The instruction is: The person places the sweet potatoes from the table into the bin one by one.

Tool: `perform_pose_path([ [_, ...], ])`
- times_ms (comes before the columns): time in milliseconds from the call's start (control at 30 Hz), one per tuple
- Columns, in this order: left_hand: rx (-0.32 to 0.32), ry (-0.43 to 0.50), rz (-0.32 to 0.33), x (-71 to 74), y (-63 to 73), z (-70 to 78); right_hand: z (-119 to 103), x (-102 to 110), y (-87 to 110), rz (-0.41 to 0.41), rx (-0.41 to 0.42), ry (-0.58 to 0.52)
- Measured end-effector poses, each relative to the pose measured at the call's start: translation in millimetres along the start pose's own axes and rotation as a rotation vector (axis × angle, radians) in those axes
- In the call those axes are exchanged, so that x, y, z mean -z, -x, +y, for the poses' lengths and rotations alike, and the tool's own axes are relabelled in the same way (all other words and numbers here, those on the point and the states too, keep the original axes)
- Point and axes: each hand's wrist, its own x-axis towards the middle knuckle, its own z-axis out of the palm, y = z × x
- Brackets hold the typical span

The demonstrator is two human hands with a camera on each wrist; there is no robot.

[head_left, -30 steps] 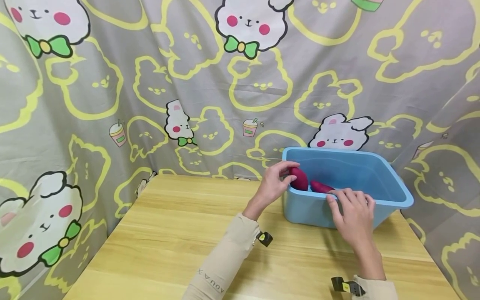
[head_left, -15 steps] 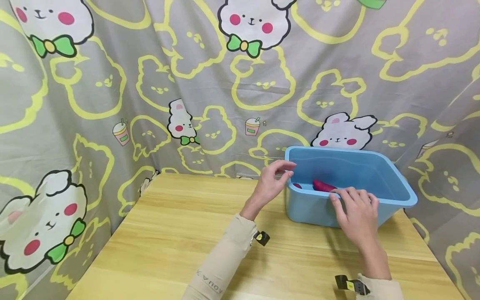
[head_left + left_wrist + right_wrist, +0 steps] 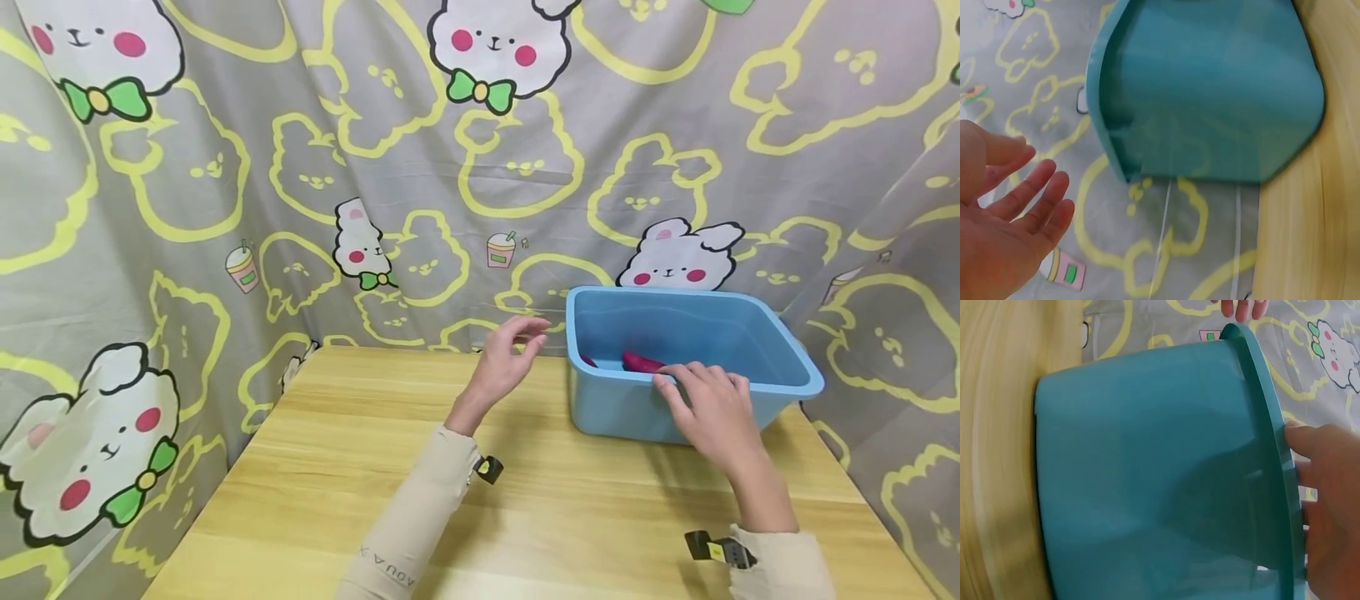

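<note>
In the head view, a blue plastic bin stands on the table's right side. My left hand hovers to the left of the bin, holding nothing, its fingers loosely bent and apart from the rim. Fingers of my right hand hook over the bin's front rim, with the thumb along it; the right wrist view shows this rim beside the hand. Inside lies a dark red, tapered thing like a sweet potato, partly hidden by the front wall. Another dark red piece barely shows at the bin's left corner.
The wood-grain table reaches forward to a grey curtain printed with rabbits and yellow outlines. This curtain also hangs on the left and right sides. The bin's back rim sits close to it.
My left hand has let go of the dark red sweet-potato-like piece, which dropped into the bin, and has moved left away from the rim. My right hand stays on the front rim.
</note>
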Motion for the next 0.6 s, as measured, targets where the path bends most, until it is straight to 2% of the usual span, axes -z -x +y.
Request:
perform_pose_path([
  [133, -0.013, -0.063, -0.008, 18.9, 0.6, -3.6, 0.9, 9.7, -8.2, -0.073, -0.020, 0.000],
  [300, 0.007, -0.193, -0.026, 43.9, 3.6, -12.0, 5.8, 17.5, -15.4, -0.140, -0.029, -0.014],
  [467, 0.036, -0.299, -0.040, 66.6, 9.3, -26.5, 14.0, 21.8, -26.5, -0.193, -0.033, -0.029],
  [600, 0.056, -0.368, -0.052, 85.0, 13.4, -38.5, 19.2, 23.0, -36.9, -0.232, -0.019, -0.002],
])
